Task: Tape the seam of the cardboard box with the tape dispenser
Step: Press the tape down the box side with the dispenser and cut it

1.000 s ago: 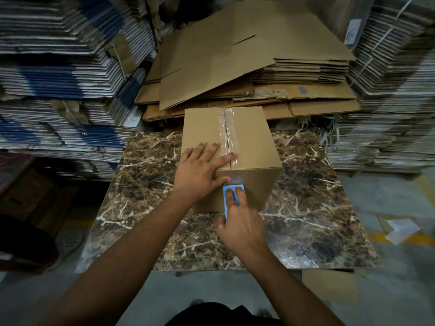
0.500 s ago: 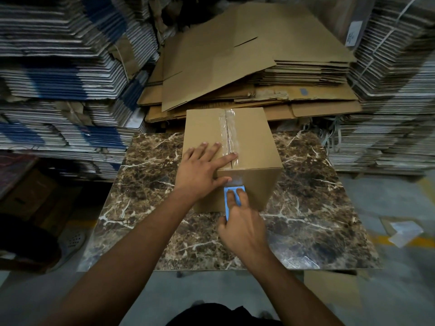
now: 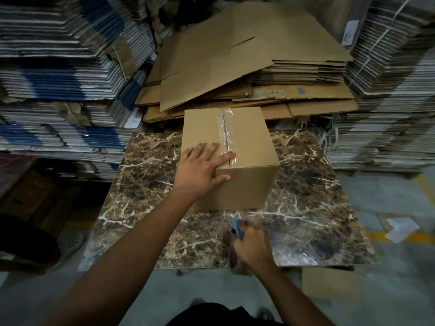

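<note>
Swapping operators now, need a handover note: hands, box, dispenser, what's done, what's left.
Left hand: open, flat on the cardboard box at its near top corner, fingers reaching the seam.
Right hand: grip closed on the blue tape dispenser, over the near part of the marble table, clear of the box; blurred.
Box: upright mid-table.
Done: clear tape runs along the top seam.
Left: tape on the front face can't be confirmed; check its end, press it down.
</note>
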